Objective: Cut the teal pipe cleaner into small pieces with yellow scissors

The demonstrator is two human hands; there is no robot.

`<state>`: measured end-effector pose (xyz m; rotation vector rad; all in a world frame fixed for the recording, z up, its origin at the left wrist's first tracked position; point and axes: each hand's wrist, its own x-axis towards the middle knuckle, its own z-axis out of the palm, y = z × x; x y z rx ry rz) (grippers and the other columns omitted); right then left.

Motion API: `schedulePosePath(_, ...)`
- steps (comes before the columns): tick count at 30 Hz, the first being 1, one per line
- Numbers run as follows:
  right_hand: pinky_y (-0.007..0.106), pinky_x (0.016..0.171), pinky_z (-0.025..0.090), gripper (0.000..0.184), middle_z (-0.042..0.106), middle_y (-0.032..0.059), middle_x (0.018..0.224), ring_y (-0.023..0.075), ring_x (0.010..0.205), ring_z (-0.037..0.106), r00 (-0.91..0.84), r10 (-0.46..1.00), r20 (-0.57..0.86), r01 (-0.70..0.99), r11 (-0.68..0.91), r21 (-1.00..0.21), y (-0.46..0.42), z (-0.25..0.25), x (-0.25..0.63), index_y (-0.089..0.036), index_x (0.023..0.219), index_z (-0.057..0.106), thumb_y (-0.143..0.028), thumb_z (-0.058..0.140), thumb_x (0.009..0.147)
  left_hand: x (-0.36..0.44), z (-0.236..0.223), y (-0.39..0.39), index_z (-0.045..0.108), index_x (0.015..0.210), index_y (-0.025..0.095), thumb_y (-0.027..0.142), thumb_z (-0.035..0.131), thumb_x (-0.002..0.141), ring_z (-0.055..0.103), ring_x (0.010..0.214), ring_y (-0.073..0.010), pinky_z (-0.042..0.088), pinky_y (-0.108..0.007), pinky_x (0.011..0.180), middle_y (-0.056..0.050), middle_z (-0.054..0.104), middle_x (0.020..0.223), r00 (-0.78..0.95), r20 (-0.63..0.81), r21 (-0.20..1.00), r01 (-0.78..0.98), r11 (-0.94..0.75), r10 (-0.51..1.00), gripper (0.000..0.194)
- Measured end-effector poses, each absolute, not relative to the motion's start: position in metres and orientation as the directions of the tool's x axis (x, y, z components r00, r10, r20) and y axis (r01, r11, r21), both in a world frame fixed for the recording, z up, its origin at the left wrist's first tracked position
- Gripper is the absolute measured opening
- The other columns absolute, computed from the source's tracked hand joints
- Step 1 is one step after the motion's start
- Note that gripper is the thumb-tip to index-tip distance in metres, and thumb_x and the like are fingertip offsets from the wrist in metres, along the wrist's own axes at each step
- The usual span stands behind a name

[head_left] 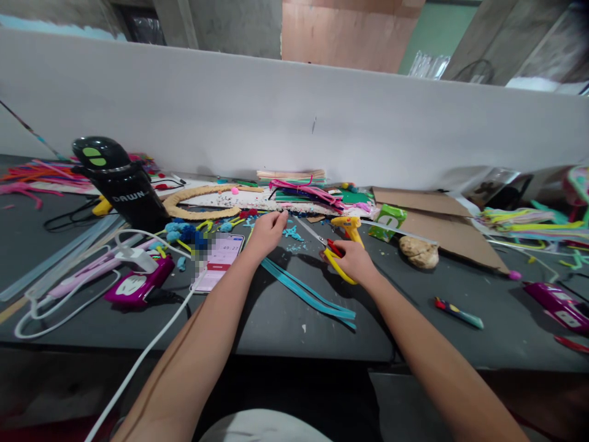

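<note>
My right hand [352, 261] is closed around the yellow and red handles of a pair of scissors [340, 267]. Their blades slant up and left, with the tips close to my left hand [270, 230]. The fingers of that hand are pinched together; whatever they hold is too small or hidden to make out. Light-blue pipe cleaners [308, 291] lie on the table between my forearms, one end hidden by the left arm. Short blue snippets [293, 233] are scattered just below the scissor blades. A yellow glue gun [348, 227] lies right behind my right hand.
To the left are a phone [221, 264] with a white cable, a purple power strip [140, 282] and a black bottle [122, 187]. At the right lie a green packet [387, 222], cardboard [442, 230], a stone-like lump [418, 252] and a utility knife [459, 313]. A white partition [221, 116] rises behind.
</note>
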<state>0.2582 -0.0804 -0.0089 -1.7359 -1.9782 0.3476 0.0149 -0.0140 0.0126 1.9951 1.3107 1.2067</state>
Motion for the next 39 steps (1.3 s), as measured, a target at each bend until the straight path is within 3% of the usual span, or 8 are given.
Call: schedulePosePath(39,0.025,0.051,0.024,0.041,0.053,-0.001,0.058,0.0121,0.056,0.041,-0.1,0.976,0.194,0.885,0.176,-0.431,-0.0806,-0.0109,0.258,-0.02,0.061,0.051,-0.057,0.058,0.076,0.0158,0.014,-0.0155,0.045,0.056,0.017,0.051,0.037,0.093,0.041,0.054,-0.0116,0.027,-0.028,0.056,0.002,0.043,0.052,0.156,0.414,0.754,0.493,-0.434,0.897,0.05)
